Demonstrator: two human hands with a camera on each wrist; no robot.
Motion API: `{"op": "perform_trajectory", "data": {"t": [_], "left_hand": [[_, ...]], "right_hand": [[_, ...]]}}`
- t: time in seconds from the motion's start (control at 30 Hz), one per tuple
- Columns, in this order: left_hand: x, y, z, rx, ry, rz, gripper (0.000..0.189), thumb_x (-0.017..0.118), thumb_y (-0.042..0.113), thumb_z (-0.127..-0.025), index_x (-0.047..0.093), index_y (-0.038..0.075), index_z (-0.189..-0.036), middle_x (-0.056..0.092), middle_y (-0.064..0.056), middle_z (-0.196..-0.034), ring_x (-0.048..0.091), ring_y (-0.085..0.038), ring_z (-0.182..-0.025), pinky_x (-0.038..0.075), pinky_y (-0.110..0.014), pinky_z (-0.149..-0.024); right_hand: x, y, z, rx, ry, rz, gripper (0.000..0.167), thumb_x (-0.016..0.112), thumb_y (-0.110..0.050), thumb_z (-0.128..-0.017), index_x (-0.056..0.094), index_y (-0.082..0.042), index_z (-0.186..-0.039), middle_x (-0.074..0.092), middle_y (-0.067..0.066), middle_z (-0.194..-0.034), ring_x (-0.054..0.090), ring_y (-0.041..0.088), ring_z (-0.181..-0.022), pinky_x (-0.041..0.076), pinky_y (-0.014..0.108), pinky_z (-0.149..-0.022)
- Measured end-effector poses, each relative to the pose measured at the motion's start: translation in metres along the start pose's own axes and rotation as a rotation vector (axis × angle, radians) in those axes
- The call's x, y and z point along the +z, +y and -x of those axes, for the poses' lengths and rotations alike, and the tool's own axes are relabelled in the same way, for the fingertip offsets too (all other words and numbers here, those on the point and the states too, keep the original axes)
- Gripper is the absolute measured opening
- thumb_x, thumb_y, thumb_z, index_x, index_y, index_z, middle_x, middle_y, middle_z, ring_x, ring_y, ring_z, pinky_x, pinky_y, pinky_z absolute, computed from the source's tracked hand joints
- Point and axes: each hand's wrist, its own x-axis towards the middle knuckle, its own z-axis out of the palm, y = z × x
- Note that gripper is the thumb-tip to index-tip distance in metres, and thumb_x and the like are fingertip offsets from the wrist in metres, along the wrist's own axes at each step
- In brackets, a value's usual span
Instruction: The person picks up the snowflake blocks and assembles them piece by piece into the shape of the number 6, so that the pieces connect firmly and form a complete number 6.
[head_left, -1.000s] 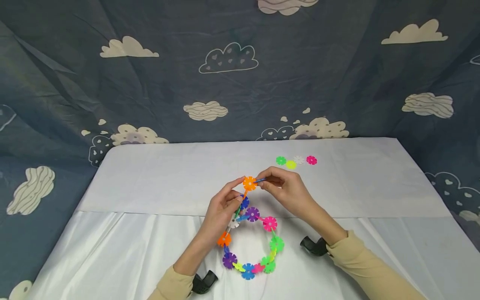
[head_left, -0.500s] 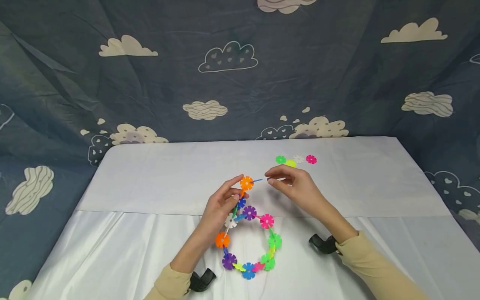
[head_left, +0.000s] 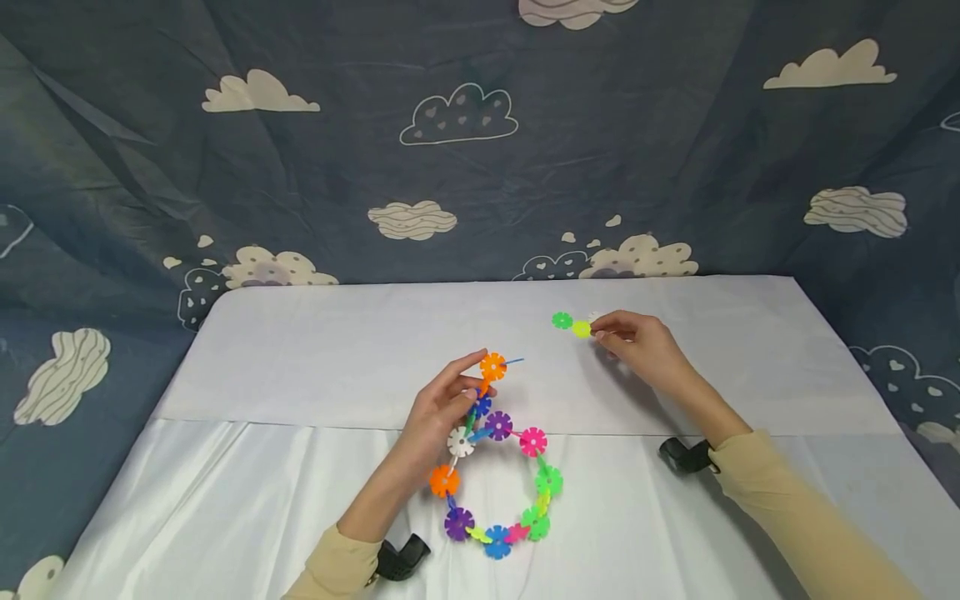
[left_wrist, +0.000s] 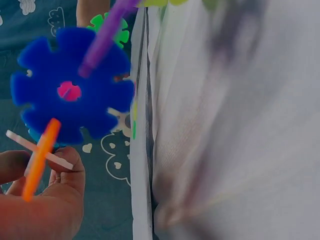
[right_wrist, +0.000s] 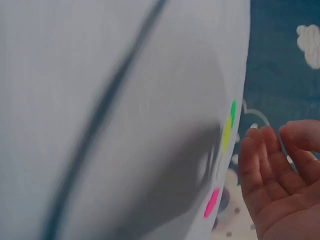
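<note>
My left hand [head_left: 435,421] pinches a chain of notched, flower-shaped plastic discs near its upper end. Below, linked discs form a ring, among them a purple disc [head_left: 459,523] and a pink disc [head_left: 533,442]. At the top stand an orange disc [head_left: 492,367] and a thin blue disc [head_left: 514,361] seen edge-on. The left wrist view shows a large dark blue disc [left_wrist: 45,110] close up. My right hand [head_left: 641,346], fingers loosely bent, is over the loose discs: green [head_left: 562,320], yellow [head_left: 582,329], and pink [right_wrist: 212,202], which the hand hides in the head view.
A white cloth [head_left: 315,358] covers the table, with a fold line across it. Behind and at the sides hangs a dark curtain [head_left: 300,183] with cloud prints. Black wrist mounts [head_left: 402,557] sit at both wrists.
My right hand let go of the blue disc, which stays attached to the orange one, and moved right and away to the loose discs. The left hand shifted slightly left, still holding the chain.
</note>
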Motion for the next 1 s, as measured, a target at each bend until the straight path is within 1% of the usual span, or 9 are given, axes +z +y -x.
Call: {"op": "perform_trajectory", "data": {"t": [0.1,0.23,0.33,0.47,0.53,0.63,0.73,0.83,1.0], "left_hand": [[0.0,0.0,-0.001,-0.008,0.0,0.015,0.046,0.044,0.004,-0.102,0.047,0.019,-0.146,0.056,-0.029,-0.118,0.054,-0.041,-0.112,0.044,-0.025,-0.08],[-0.001,0.0,-0.002,-0.009,-0.006,0.016,0.045,0.043,0.005,-0.103,0.045,0.015,-0.147,0.057,-0.028,-0.118,0.053,-0.044,-0.112,0.044,-0.025,-0.08],[-0.001,0.0,-0.002,-0.005,-0.007,0.006,0.046,0.043,0.005,-0.103,0.044,0.016,-0.147,0.058,-0.029,-0.118,0.056,-0.039,-0.108,0.045,-0.026,-0.079],[-0.001,-0.001,-0.002,-0.005,-0.002,-0.007,0.046,0.042,0.005,-0.103,0.045,0.019,-0.147,0.059,-0.029,-0.118,0.058,-0.029,-0.101,0.044,-0.026,-0.078],[-0.001,-0.002,-0.002,-0.009,0.0,-0.013,0.046,0.042,0.006,-0.104,0.046,0.022,-0.146,0.059,-0.029,-0.118,0.058,-0.026,-0.096,0.044,-0.025,-0.076],[-0.002,-0.003,-0.001,-0.013,0.002,-0.019,0.045,0.042,0.006,-0.104,0.046,0.022,-0.146,0.058,-0.028,-0.118,0.056,-0.022,-0.088,0.044,-0.024,-0.074],[-0.002,-0.003,-0.001,-0.005,0.004,-0.024,0.046,0.042,0.005,-0.103,0.045,0.019,-0.147,0.059,-0.028,-0.118,0.055,-0.02,-0.083,0.044,-0.024,-0.073],[-0.002,-0.004,-0.002,0.002,0.005,-0.027,0.046,0.042,0.005,-0.103,0.044,0.017,-0.147,0.058,-0.029,-0.117,0.055,-0.018,-0.08,0.043,-0.023,-0.072],[-0.001,-0.003,-0.001,-0.003,0.002,-0.007,0.046,0.041,0.003,-0.103,0.046,0.02,-0.146,0.057,-0.03,-0.118,0.054,-0.017,-0.074,0.044,-0.023,-0.07]], "right_hand": [[-0.006,0.005,-0.006,0.022,-0.008,0.08,0.022,0.062,-0.01,-0.097,0.066,-0.001,-0.117,0.069,0.016,-0.109,0.065,0.028,-0.09,0.054,0.032,-0.067],[-0.007,0.013,-0.016,0.045,-0.038,0.134,0.025,0.062,-0.008,-0.096,0.064,-0.003,-0.121,0.067,0.015,-0.114,0.062,0.027,-0.089,0.053,0.031,-0.066],[-0.005,0.018,-0.023,0.054,-0.074,0.163,0.029,0.061,-0.006,-0.095,0.063,-0.003,-0.124,0.065,0.015,-0.118,0.058,0.028,-0.092,0.054,0.035,-0.073],[-0.003,0.023,-0.03,0.044,-0.122,0.203,0.033,0.061,-0.005,-0.095,0.06,-0.004,-0.128,0.062,0.016,-0.12,0.052,0.03,-0.098,0.048,0.041,-0.085],[-0.002,0.024,-0.033,0.037,-0.143,0.222,0.035,0.061,-0.006,-0.095,0.059,-0.004,-0.13,0.06,0.017,-0.119,0.05,0.03,-0.099,0.045,0.043,-0.087],[0.002,0.022,-0.036,0.027,-0.179,0.267,0.038,0.062,-0.011,-0.095,0.058,-0.005,-0.133,0.057,0.016,-0.114,0.049,0.03,-0.096,0.045,0.043,-0.084],[0.006,0.02,-0.039,0.024,-0.197,0.303,0.038,0.065,-0.012,-0.095,0.059,-0.006,-0.131,0.055,0.015,-0.111,0.05,0.029,-0.095,0.045,0.042,-0.082],[0.007,0.018,-0.042,0.029,-0.191,0.312,0.036,0.069,-0.011,-0.092,0.06,-0.005,-0.126,0.055,0.015,-0.109,0.05,0.029,-0.095,0.046,0.044,-0.084],[0.008,0.014,-0.044,0.077,-0.186,0.299,0.032,0.07,-0.006,-0.089,0.055,-0.007,-0.117,0.058,0.015,-0.108,0.052,0.03,-0.096,0.047,0.045,-0.086]]}}
